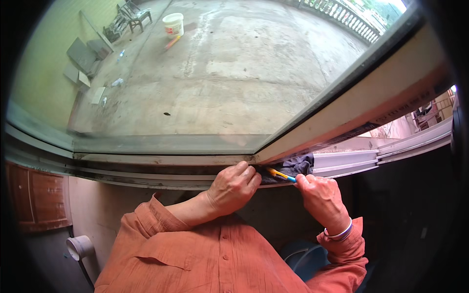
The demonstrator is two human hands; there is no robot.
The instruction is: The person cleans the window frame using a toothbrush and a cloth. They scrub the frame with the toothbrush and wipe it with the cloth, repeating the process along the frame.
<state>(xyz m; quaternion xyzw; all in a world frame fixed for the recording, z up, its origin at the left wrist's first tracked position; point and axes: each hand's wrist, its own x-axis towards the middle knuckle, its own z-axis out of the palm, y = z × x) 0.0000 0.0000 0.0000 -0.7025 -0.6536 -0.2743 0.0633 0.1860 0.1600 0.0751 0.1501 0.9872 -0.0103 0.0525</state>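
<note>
My right hand (322, 200) is closed around the blue end of a slim blue-and-yellow stick-like tool (279, 174). Its yellow part points left into the window track, where the tip is hard to make out. A dark crumpled cloth (299, 165) lies in the track beside the tool, under the corner of the sliding window sash (185, 159). Just left of the tool, my left hand (234, 188) is closed at the track's edge, against the lower rail. Whatever its curled fingers hold, if anything, is hidden.
White sill tracks (344, 161) run to the right. Beyond the glass, a white bucket (173, 25), a chair (134, 14) and leaning boards (82, 54) stand on a concrete terrace. Below are a blue tub (305, 259), a wooden cabinet (36, 195) and a white pipe end (80, 247).
</note>
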